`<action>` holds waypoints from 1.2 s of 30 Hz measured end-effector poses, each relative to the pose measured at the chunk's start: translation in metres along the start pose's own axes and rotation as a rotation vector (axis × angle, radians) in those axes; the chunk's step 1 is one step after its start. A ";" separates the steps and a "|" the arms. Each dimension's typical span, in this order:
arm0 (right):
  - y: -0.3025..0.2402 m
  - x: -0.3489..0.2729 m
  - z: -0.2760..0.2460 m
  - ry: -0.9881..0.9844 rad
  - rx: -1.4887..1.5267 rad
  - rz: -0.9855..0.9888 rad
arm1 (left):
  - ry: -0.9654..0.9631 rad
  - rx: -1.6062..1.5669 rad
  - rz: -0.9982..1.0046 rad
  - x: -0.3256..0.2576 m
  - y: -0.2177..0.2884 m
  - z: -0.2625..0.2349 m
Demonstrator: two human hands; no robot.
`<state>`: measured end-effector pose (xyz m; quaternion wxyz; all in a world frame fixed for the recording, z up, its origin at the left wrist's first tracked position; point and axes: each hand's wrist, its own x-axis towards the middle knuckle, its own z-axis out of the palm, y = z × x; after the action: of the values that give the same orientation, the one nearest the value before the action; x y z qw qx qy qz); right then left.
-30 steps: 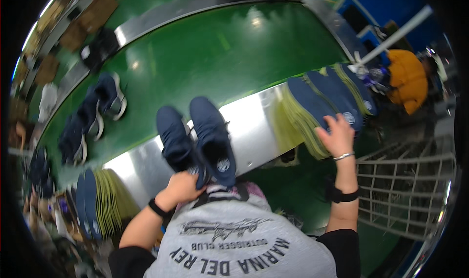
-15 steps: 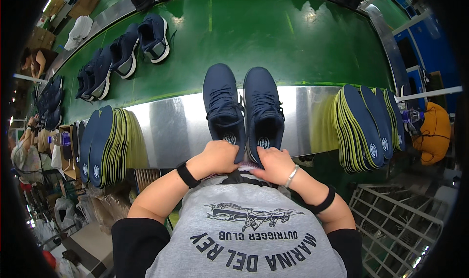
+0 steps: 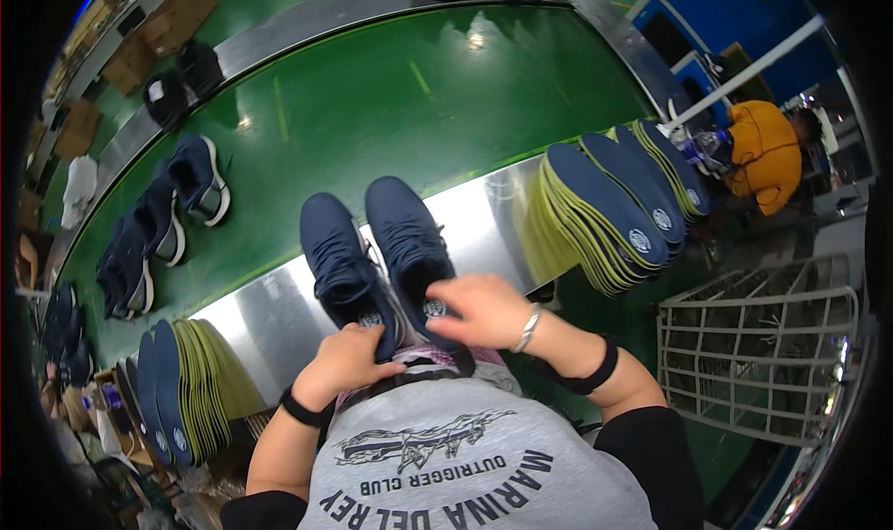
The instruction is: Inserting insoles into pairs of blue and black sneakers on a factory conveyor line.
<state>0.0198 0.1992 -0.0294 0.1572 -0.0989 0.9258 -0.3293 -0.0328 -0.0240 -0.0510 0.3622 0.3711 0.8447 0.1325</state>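
Note:
Two navy lace-up shoes stand side by side on a shiny metal ledge, toes pointing away from me. My left hand [image 3: 348, 364] is at the heel of the left shoe [image 3: 333, 251], the heel collar between its fingers and thumb. Over the opening of the right shoe [image 3: 406, 232] is my right hand [image 3: 486, 312], thumb and fingers apart around the heel area. A round pale print shows on the insole inside each shoe. My fingertips on the left are partly hidden by the collar.
Stacks of navy and yellow-green insoles stand on the ledge [image 3: 265, 308]: a left stack [image 3: 191, 381] and right stacks [image 3: 595, 204]. More navy shoes [image 3: 191, 172] sit on the green surface [image 3: 344, 93] at left. A wire cart [image 3: 753, 353] is at lower right; a person in orange [image 3: 765, 153] is beyond.
My view has turned, so the shoes and ledge appear tilted and further left. My right hand has loosened from the right shoe's heel and lifted, fingers apart; my left stays at its heel.

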 end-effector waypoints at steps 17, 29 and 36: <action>0.094 -0.098 -0.102 0.865 -0.653 0.584 | 0.244 -0.791 0.172 0.045 0.055 -0.049; -0.008 -0.074 -0.022 0.804 -0.115 -0.156 | 0.064 -1.948 0.400 0.073 0.058 -0.069; -0.036 -0.028 -0.062 0.830 0.117 -0.207 | 0.052 -1.864 0.361 0.050 0.047 -0.055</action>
<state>0.0265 0.2154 0.0453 -0.2570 -0.0416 0.8755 -0.4070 -0.0704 0.0474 -0.0148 0.4676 0.0542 0.3365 0.8156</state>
